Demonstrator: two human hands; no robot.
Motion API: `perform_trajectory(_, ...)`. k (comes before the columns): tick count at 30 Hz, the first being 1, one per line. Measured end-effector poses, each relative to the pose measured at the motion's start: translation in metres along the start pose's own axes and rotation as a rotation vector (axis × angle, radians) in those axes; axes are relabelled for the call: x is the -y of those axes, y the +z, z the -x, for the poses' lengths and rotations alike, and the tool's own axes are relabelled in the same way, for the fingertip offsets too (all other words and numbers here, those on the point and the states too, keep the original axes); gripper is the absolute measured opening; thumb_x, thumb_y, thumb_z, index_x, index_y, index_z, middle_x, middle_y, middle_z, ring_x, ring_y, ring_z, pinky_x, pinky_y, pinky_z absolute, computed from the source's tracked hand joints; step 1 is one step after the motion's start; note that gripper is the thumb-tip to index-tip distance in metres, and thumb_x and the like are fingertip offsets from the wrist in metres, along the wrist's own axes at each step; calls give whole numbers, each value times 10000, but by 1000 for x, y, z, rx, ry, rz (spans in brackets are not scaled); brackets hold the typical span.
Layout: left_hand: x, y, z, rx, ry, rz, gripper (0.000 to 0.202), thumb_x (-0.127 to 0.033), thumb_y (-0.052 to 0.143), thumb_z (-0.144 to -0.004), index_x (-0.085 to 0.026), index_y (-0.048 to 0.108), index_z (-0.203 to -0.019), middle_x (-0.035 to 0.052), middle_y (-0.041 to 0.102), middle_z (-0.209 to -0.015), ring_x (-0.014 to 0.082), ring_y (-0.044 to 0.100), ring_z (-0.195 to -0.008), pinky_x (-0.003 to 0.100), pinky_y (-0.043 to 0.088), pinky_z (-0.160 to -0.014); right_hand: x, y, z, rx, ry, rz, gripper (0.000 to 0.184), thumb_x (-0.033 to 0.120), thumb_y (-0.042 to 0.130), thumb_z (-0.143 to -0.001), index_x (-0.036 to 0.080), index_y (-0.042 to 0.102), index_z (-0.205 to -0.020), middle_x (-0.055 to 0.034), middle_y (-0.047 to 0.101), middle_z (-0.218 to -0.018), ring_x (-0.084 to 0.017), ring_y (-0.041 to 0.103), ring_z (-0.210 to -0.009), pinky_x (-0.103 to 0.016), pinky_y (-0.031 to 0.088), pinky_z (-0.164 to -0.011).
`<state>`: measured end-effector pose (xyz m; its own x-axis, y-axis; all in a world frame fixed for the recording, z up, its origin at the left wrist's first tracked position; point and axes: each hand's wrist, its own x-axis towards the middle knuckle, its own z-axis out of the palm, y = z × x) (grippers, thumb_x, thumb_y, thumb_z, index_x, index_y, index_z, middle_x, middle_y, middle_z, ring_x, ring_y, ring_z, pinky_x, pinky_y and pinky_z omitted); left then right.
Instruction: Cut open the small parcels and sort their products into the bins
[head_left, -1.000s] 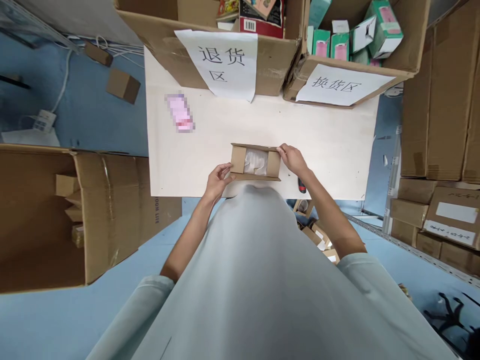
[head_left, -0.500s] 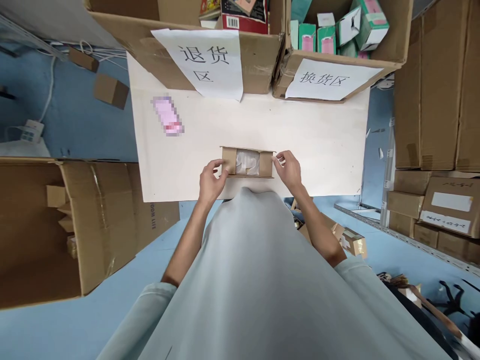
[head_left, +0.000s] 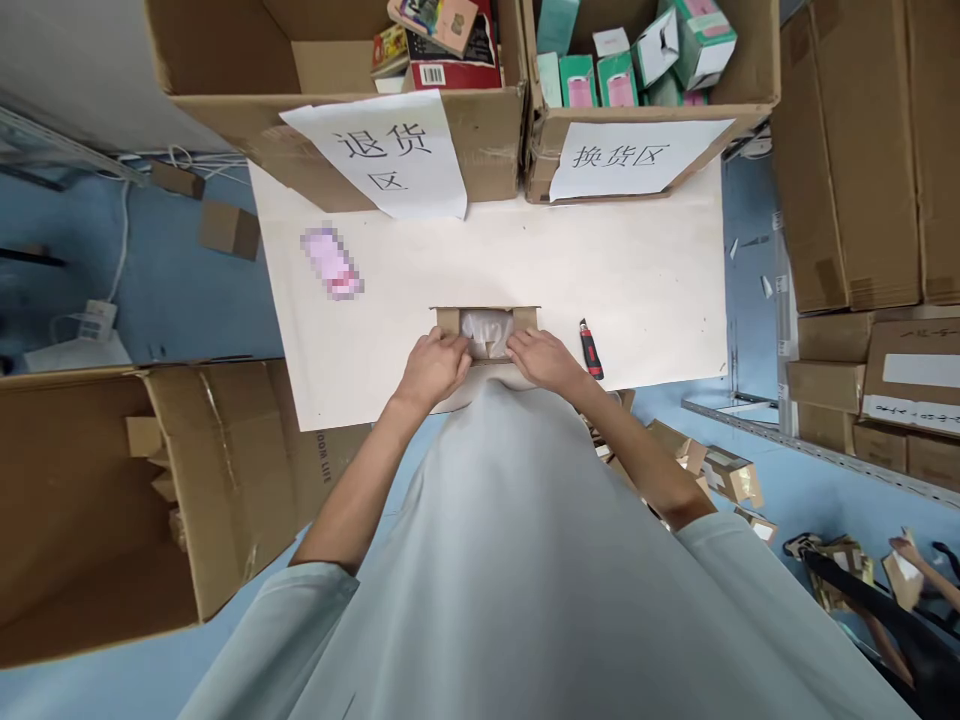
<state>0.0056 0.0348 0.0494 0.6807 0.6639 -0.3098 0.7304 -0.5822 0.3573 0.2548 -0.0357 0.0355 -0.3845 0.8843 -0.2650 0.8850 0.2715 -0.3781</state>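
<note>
A small open cardboard box (head_left: pixel 450 320) lies near the front edge of the pale table (head_left: pixel 660 280), with something wrapped in clear plastic (head_left: pixel 484 333) inside it. My left hand (head_left: pixel 433 368) reaches in from the left, fingers curled on the wrapped item at the box's left end. From the right, my right hand (head_left: pixel 544 360) has its fingers bent onto the same wrapped item. Both hands cover the box's near wall.
A red-and-black utility knife (head_left: pixel 590 349) lies just right of my right hand. A blurred pink object (head_left: pixel 331 262) sits at the table's left. Two labelled cartons (head_left: pixel 480 140) (head_left: pixel 637 150) stand at the back. A large open carton (head_left: pixel 150 480) is on the floor at left, stacked boxes (head_left: pixel 862 200) at right, and another person's hand (head_left: pixel 911 555) at lower right.
Both hands moved inward from the box's outer ends onto the plastic-wrapped item inside. The view shifted, and the utility knife now shows beside my right hand.
</note>
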Motion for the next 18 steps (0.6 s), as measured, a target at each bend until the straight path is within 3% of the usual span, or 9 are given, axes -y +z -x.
perform_trajectory(5,18,-3,32,-145,-73,141,467,-270,382,-1143,-157,776,-1367,172,820,-1255,379,663,-1173,536,575,-1056,-17,-3,31,-77,86,-70,281,330,505,-1192,164,710,-1287,-192,723,-1331,-359,641,-1206,-482,566,-1010)
perform_trajectory(9,28,3,49,-227,-163,262,474,-300,378,-1152,-171,762,-1398,148,815,-1329,362,664,-1217,533,576,-1084,-27,3,48,-136,134,-202,252,331,560,-1169,199,686,-1343,-185,694,-1425,-358,646,-1251,-487,597,-1016)
perform_trajectory(13,27,9,53,-275,-208,329,461,-296,390,-1142,-205,762,-1399,121,821,-1335,348,661,-1245,522,559,-1115,-25,9,50,-189,170,-281,243,321,540,-1166,223,691,-1329,-175,684,-1432,-352,654,-1285,-497,599,-1066)
perform_trajectory(18,11,3,43,-272,-219,336,389,-358,487,-1136,-249,778,-1370,114,818,-1338,377,643,-1245,551,549,-1120,-15,9,45,-191,236,-308,272,317,531,-1152,219,688,-1351,-187,660,-1454,-355,649,-1310,-504,618,-1067)
